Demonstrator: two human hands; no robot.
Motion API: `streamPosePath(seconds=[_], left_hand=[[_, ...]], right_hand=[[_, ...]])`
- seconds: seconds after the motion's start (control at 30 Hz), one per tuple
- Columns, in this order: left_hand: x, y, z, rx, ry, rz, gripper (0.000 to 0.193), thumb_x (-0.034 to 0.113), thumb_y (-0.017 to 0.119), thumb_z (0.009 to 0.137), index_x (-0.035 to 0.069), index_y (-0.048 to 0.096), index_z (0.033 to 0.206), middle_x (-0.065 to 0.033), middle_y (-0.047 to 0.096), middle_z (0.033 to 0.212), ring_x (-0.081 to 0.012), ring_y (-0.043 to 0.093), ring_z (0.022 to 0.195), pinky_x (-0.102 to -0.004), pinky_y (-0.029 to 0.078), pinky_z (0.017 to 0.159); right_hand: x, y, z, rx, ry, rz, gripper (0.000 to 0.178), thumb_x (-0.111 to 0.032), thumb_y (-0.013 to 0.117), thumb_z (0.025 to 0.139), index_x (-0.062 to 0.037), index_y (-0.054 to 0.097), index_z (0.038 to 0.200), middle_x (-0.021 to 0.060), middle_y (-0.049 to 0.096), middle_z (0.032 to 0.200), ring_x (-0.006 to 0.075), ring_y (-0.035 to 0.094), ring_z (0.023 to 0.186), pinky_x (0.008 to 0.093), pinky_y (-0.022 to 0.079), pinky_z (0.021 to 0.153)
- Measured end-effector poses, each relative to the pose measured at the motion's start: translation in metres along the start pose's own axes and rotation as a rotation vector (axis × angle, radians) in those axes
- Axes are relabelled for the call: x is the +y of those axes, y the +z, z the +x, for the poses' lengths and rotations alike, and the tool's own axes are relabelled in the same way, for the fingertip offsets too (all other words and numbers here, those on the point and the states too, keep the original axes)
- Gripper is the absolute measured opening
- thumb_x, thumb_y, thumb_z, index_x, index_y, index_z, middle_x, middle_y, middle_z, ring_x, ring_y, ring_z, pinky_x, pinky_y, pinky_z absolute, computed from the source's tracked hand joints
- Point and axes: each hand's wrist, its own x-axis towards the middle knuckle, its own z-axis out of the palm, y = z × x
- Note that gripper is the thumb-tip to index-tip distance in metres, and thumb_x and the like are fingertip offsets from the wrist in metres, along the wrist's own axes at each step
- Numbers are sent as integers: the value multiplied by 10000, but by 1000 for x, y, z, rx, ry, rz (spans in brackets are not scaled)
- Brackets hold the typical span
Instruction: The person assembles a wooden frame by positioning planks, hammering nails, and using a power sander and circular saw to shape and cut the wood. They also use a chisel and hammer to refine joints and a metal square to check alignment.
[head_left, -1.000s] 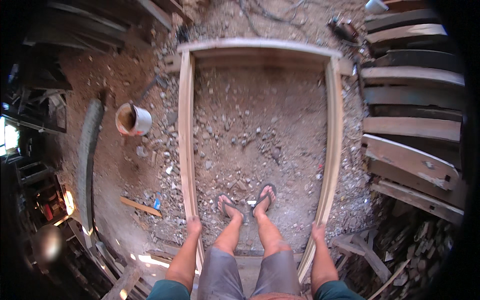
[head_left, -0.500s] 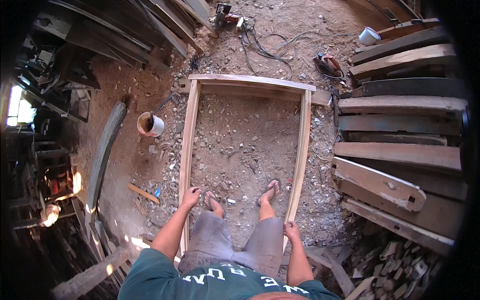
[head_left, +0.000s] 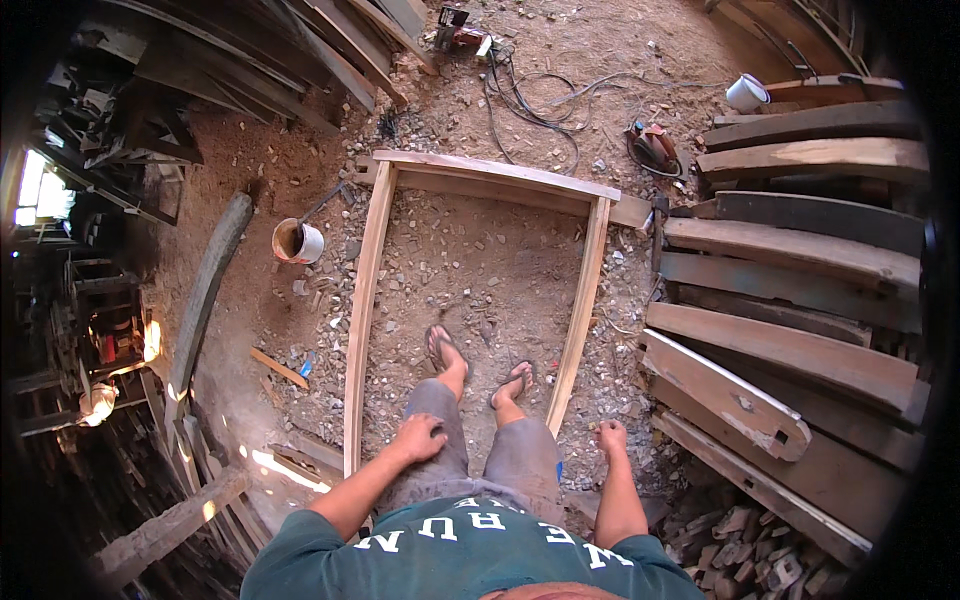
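A pale wooden frame lies on the ground before me, with a left rail (head_left: pixel 362 310), a right rail (head_left: pixel 581 310) and a far crosspiece (head_left: pixel 500 175). Beneath the crosspiece runs a browner plank (head_left: pixel 630 212). My left hand (head_left: pixel 420 438) hangs over my left thigh, fingers loosely curled, nothing visible in them. Out to the right, beyond the right rail's near end, my right hand (head_left: pixel 611 438) is closed; whether it holds something small is hidden. Neither hand touches the frame. My sandalled feet stand between the rails.
To the right, several heavy timbers (head_left: pixel 790 245) lie side by side. A white bucket (head_left: pixel 300 242) and a curved grey beam (head_left: pixel 205 300) are on the left. Beyond the frame lie a red power tool (head_left: pixel 653 148) and a tangled cable (head_left: pixel 530 100). Rubble (head_left: pixel 460 270) litters the ground.
My left hand has moved right from beside the left rail to over my thigh. My right hand has come away from the right rail, outward. My left foot has stepped forward.
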Motion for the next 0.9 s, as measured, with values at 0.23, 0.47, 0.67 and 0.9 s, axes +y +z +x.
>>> streamPosePath(seconds=[0.23,0.47,0.67,0.9], left_hand=[[-8,-29,21,108,209,-66,299,270,732,867,111,779,1116,-149,605,1413,-391,497,1358,-546,414,1113],[-54,-106,60,100,261,-44,165,143,700,897,35,706,1021,-196,706,1110,-391,644,1112,-484,500,970],[-22,-205,88,-167,-4,-168,167,177,663,974,15,629,994,-231,701,986,-401,679,971,-457,518,847],[35,-265,147,-418,-106,-1,245,260,635,949,41,675,1050,-263,712,1035,-435,685,1016,-495,526,886]], right_hand=[[-63,51,33,73,-312,-301,238,-198,686,950,-2,667,1083,107,709,817,173,669,666,327,532,573],[-236,154,-24,-64,-134,-88,356,-261,686,923,0,691,1165,149,757,917,223,738,834,372,588,757],[-301,167,10,-83,-95,163,257,-205,687,950,-11,683,1119,99,730,858,186,696,692,343,561,612],[-351,117,150,15,9,132,232,-202,675,942,-39,709,1102,96,749,919,185,705,741,358,567,644]])
